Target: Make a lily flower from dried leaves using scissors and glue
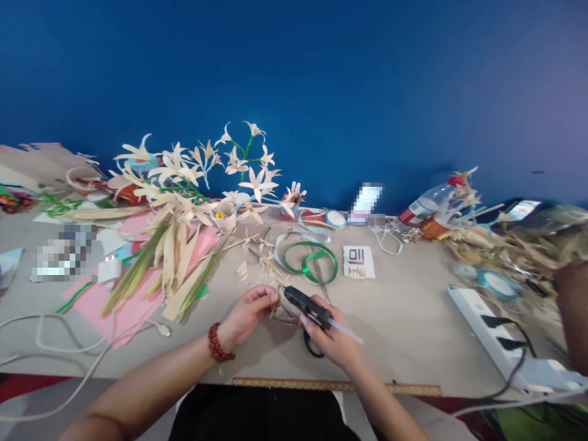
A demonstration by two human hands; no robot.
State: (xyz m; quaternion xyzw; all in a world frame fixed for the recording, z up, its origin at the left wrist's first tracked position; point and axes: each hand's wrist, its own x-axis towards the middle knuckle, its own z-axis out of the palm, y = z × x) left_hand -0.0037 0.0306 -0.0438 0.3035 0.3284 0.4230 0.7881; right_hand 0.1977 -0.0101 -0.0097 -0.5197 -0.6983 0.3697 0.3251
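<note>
My right hand [333, 340] is wrapped round a black glue gun [307, 306], with a clear glue stick [345, 332] poking out at its back and its nozzle aimed left. My left hand [250, 309], with a red bead bracelet [218, 344] at the wrist, pinches a small pale leaf piece [275, 295] right at the nozzle. Both hands hover over the beige table [413, 324] near its front edge. Black scissors [312, 346] lie partly hidden under my right hand.
Cream leaf-made flowers [243, 168] and long leaf strips [174, 260] on pink paper [128, 306] lie left. Green ribbon loops [310, 260] sit behind the hands. A white power strip [496, 334] lies right, dried husks [505, 245] beyond. A wooden ruler [335, 386] lines the front edge. White cables [68, 343] trail left.
</note>
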